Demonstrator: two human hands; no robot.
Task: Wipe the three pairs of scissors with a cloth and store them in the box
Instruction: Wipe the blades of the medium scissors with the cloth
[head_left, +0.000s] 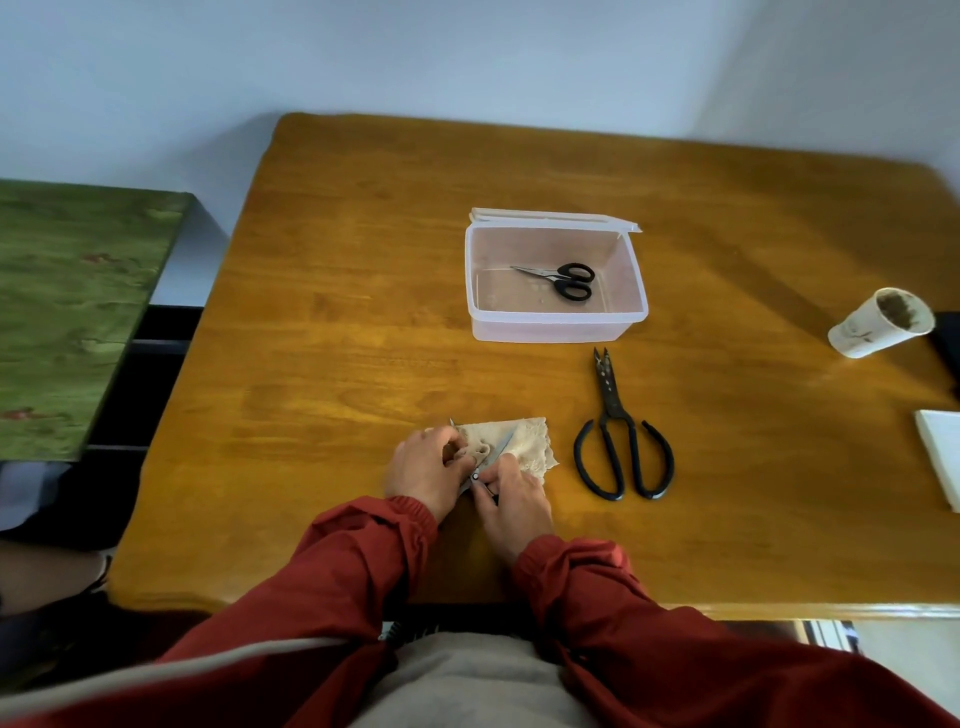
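Note:
A clear plastic box (556, 325) stands open on the wooden table, and small black-handled scissors (563, 278) lie inside it. Big black iron scissors (618, 441) lie on the table in front of the box, blades pointing away from me. Near the front edge, a beige cloth (527, 441) is spread under a third, small pair of scissors (498, 452) with its blades apart. My left hand (423, 470) pinches the cloth around one blade. My right hand (511, 499) grips this pair's handles, which it mostly hides.
A stained paper cup (878, 322) stands at the table's right side, with a white block (943, 452) at the right edge. A green-topped surface (72, 312) sits to the left of the table. The box's lid (550, 218) hangs open behind it.

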